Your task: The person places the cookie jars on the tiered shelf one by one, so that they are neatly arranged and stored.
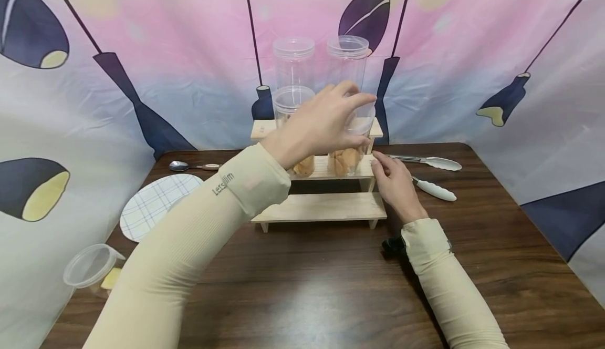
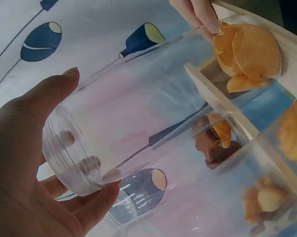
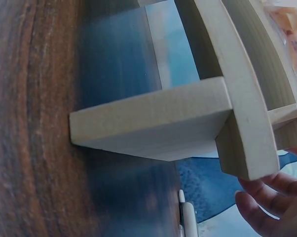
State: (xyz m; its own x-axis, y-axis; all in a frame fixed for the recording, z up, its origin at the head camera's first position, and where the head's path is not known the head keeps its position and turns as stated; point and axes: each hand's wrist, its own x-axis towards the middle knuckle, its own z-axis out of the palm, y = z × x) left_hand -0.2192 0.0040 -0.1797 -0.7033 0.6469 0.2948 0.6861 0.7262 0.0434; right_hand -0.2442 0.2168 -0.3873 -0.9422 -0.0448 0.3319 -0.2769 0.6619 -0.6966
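My left hand (image 1: 323, 120) reaches across to the front right clear jar (image 2: 133, 98) and holds it round its lid (image 2: 72, 153), thumb on one side and fingers on the other. Orange-brown chips (image 2: 257, 52) lie in the bottom of this jar. It stands on the middle step of a light wooden tiered rack (image 1: 321, 207). At the right end of that step, my right hand (image 1: 397, 186) has loosely bent fingers, their tips touching the board's end in the right wrist view. Another jar (image 1: 294, 99) with brown pieces stands to the left, partly behind my left hand.
Two taller clear jars (image 1: 347, 62) stand on the rack's top step. White-tipped tongs (image 1: 437, 190) lie right of the rack. At left are a spoon (image 1: 179, 166), a round checked plate or mat (image 1: 151, 202) and a clear lidded tub (image 1: 90, 265).
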